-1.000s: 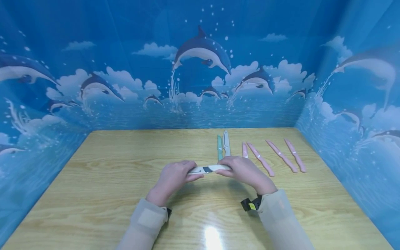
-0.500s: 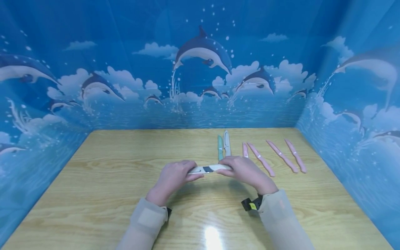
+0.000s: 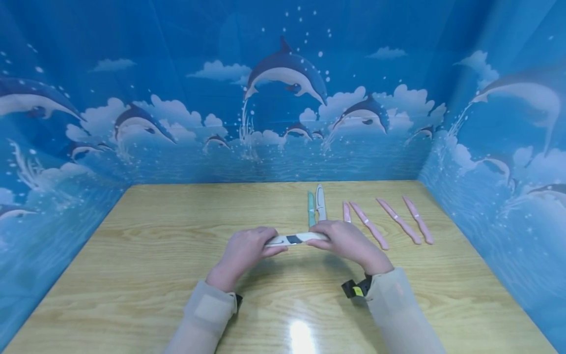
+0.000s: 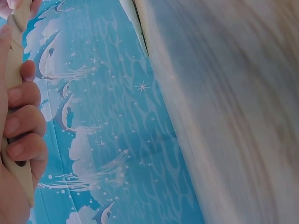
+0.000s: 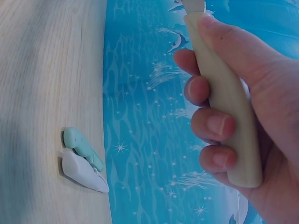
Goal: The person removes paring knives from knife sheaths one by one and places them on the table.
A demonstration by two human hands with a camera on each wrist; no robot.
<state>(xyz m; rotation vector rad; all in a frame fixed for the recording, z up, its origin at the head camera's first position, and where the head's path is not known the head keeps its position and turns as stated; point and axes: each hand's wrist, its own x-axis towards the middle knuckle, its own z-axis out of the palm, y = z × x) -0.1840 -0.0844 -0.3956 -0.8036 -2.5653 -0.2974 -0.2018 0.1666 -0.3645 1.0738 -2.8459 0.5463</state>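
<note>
Above the middle of the table, a cream-coloured knife [image 3: 294, 240] is held level between both hands. My left hand [image 3: 247, 253] grips its end with the sheath [image 4: 25, 184], fingers curled round it. My right hand [image 3: 347, 243] wraps round the handle [image 5: 226, 98], thumb lying along it. A short stretch of bare metal blade [image 5: 194, 5] shows past the handle. The fingers cover much of the sheath. Just beyond the right hand lie a green knife [image 3: 311, 206] and a white knife [image 3: 321, 201], side by side.
Several pink knives lie to the right on the wooden table [image 3: 146, 255], such as one pink knife [image 3: 369, 225] and the farthest-right pink knife [image 3: 417, 220]. The right hand partly hides the nearest one. A blue dolphin-print curtain [image 3: 199, 162] encloses the table's back and sides.
</note>
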